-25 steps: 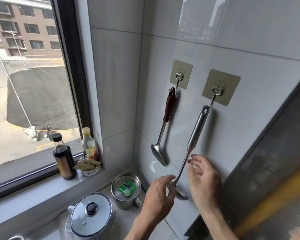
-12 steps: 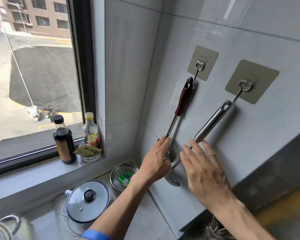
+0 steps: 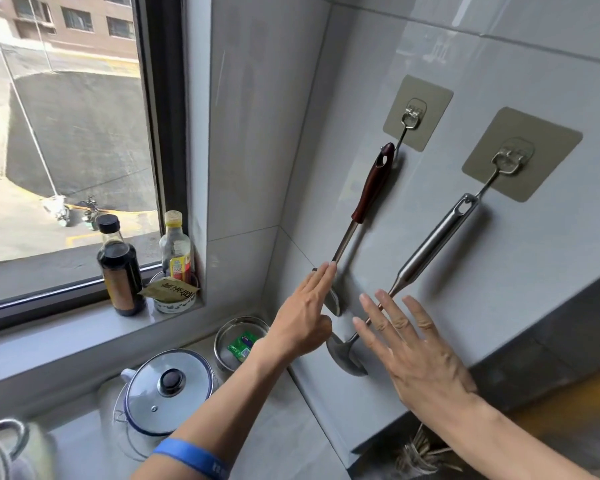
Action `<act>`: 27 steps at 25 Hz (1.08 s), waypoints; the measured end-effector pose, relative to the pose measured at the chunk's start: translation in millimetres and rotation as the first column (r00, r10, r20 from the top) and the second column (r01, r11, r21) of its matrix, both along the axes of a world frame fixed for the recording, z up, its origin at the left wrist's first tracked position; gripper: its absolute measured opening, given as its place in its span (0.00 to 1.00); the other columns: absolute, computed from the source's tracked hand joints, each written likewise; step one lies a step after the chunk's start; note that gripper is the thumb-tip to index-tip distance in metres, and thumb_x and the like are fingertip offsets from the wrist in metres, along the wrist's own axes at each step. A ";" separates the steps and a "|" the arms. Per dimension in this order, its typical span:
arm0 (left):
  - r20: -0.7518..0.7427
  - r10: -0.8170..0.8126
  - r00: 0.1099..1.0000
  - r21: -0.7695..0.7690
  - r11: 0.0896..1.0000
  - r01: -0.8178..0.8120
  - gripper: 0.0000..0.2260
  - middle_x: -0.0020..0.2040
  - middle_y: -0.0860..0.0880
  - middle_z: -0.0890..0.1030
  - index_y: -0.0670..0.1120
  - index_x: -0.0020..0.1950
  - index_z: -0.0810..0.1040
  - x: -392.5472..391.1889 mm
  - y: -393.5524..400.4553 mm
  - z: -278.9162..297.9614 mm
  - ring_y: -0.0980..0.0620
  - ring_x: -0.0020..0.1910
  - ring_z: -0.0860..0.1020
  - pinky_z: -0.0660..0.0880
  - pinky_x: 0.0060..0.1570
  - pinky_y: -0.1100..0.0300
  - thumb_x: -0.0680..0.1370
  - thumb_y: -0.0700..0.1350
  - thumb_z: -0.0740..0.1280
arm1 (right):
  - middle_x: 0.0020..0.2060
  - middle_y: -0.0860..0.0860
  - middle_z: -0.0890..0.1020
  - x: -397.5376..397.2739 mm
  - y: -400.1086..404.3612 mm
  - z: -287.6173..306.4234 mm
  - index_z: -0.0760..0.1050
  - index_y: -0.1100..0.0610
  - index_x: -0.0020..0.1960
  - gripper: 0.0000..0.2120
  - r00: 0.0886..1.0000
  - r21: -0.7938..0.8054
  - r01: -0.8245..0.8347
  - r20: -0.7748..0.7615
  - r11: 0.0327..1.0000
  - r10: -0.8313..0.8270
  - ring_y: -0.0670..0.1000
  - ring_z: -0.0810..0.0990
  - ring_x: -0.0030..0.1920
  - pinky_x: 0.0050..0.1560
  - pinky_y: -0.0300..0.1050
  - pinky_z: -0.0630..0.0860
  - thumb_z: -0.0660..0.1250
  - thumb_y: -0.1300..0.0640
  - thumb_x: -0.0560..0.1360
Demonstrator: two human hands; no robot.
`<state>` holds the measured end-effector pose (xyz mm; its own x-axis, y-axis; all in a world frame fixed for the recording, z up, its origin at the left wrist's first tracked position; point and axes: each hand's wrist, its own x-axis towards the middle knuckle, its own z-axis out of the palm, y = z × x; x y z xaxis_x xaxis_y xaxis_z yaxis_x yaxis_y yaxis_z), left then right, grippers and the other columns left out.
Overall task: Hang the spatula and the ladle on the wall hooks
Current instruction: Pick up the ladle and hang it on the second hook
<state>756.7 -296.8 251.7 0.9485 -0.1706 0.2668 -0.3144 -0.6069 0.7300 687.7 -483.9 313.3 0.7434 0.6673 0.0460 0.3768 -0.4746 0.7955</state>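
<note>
- Spatula (image 3: 369, 199), the one with the dark red handle, hangs by its wire loop from the left wall hook (image 3: 412, 116); its blade end sits behind the left hand (image 3: 303, 323), so its shape is mostly hidden
- Ladle (image 3: 430, 247), all steel, hangs from the right wall hook (image 3: 511, 161); its bowl shows low against the tiles, between the two hands
- Change since a second ago: the hands were close around the ladle's stem and bowl, and now both have flattened and spread; the left hand's fingers (image 3: 321, 277) are straight and just touch the spatula's shaft, gripping nothing
- The right hand (image 3: 416, 355) is splayed wide in front of the ladle's stem, holding nothing; whether it touches the stem I cannot tell
- My reading: both tools are hung and the hands are only steadying any swing, so the task looks all but done
- Hard to make out: the hook tips inside their clear pads, and a blurred bundle of sticks (image 3: 420, 453) at the bottom edge; a lidded pot (image 3: 167, 389) on the desk is partly cut off by the left arm
</note>
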 end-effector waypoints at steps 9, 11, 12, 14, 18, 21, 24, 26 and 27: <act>0.087 0.166 0.982 0.005 0.986 -0.167 0.29 0.66 0.48 0.73 0.53 0.71 0.64 7.5 -1.9 0.7 0.44 0.62 0.71 0.74 0.58 0.49 0.71 0.38 0.64 | 0.54 0.60 0.84 20.7 5.0 -2.6 0.82 0.60 0.51 0.20 0.965 -0.039 -0.217 0.144 0.975 0.220 0.64 0.80 0.59 0.68 0.65 0.59 0.51 0.66 0.75; 0.091 0.277 0.957 -0.141 0.955 -0.263 0.18 0.56 0.51 0.80 0.53 0.63 0.75 16.6 -5.0 6.8 0.47 0.52 0.77 0.77 0.50 0.52 0.74 0.41 0.66 | 0.40 0.55 0.81 27.4 15.8 12.4 0.80 0.57 0.40 0.16 0.951 -0.099 -0.286 0.093 0.953 0.295 0.59 0.81 0.47 0.58 0.59 0.63 0.54 0.67 0.71; 0.077 0.316 0.946 -0.182 0.937 -0.298 0.13 0.52 0.51 0.81 0.52 0.58 0.78 21.1 -6.6 9.2 0.48 0.48 0.78 0.77 0.47 0.53 0.74 0.42 0.67 | 0.36 0.53 0.78 29.2 19.9 18.3 0.79 0.55 0.37 0.15 0.947 -0.115 -0.308 0.059 0.945 0.316 0.57 0.79 0.43 0.55 0.57 0.63 0.55 0.67 0.69; 0.059 0.355 0.933 -0.210 0.918 -0.336 0.07 0.48 0.52 0.82 0.51 0.50 0.80 27.4 -9.0 12.4 0.48 0.43 0.80 0.76 0.43 0.54 0.73 0.43 0.69 | 0.33 0.52 0.75 31.6 23.8 19.9 0.77 0.55 0.35 0.12 0.939 -0.148 -0.336 0.017 0.930 0.343 0.56 0.77 0.40 0.52 0.56 0.62 0.58 0.66 0.68; 0.057 0.349 0.935 -0.235 0.915 -0.327 0.05 0.45 0.52 0.82 0.51 0.45 0.79 30.0 -9.5 12.6 0.48 0.41 0.79 0.77 0.43 0.53 0.72 0.42 0.70 | 0.34 0.53 0.75 31.5 18.1 9.6 0.77 0.56 0.36 0.12 0.924 -0.129 -0.372 0.049 0.919 0.380 0.56 0.77 0.40 0.51 0.56 0.64 0.57 0.67 0.69; 0.047 0.345 0.937 -0.234 0.916 -0.326 0.05 0.46 0.51 0.81 0.50 0.46 0.79 31.4 -8.2 15.0 0.47 0.42 0.79 0.77 0.44 0.51 0.72 0.42 0.69 | 0.33 0.53 0.75 30.3 18.1 10.6 0.76 0.56 0.37 0.14 0.924 -0.081 -0.370 0.074 0.925 0.376 0.56 0.77 0.40 0.50 0.55 0.65 0.54 0.68 0.70; 0.009 0.333 0.943 -0.231 0.918 -0.322 0.10 0.50 0.51 0.80 0.51 0.49 0.78 27.4 -8.2 16.6 0.46 0.47 0.79 0.77 0.46 0.52 0.72 0.38 0.64 | 0.32 0.53 0.76 27.5 15.3 9.2 0.75 0.56 0.37 0.13 0.925 -0.046 -0.371 0.065 0.927 0.374 0.57 0.79 0.39 0.50 0.55 0.65 0.55 0.68 0.72; 0.006 0.293 0.956 -0.196 0.938 -0.287 0.16 0.54 0.51 0.79 0.52 0.53 0.77 20.2 -7.1 13.6 0.46 0.51 0.77 0.76 0.49 0.52 0.70 0.37 0.61 | 0.35 0.54 0.78 26.0 10.2 11.3 0.75 0.57 0.38 0.12 0.913 0.005 -0.401 0.077 0.916 0.400 0.57 0.80 0.41 0.51 0.54 0.67 0.57 0.68 0.73; 0.011 0.265 0.964 -0.171 0.951 -0.259 0.20 0.56 0.50 0.77 0.52 0.56 0.76 16.8 -6.0 10.5 0.46 0.53 0.76 0.76 0.51 0.52 0.69 0.36 0.61 | 0.37 0.54 0.80 24.3 6.6 9.8 0.77 0.56 0.40 0.11 0.906 0.077 -0.419 0.106 0.905 0.411 0.57 0.81 0.41 0.49 0.53 0.68 0.59 0.68 0.74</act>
<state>773.5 -302.7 262.2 0.9440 0.1324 0.3021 -0.1864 -0.5415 0.8198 712.0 -477.3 323.1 0.3907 0.9036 0.1754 0.4893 -0.3653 0.7919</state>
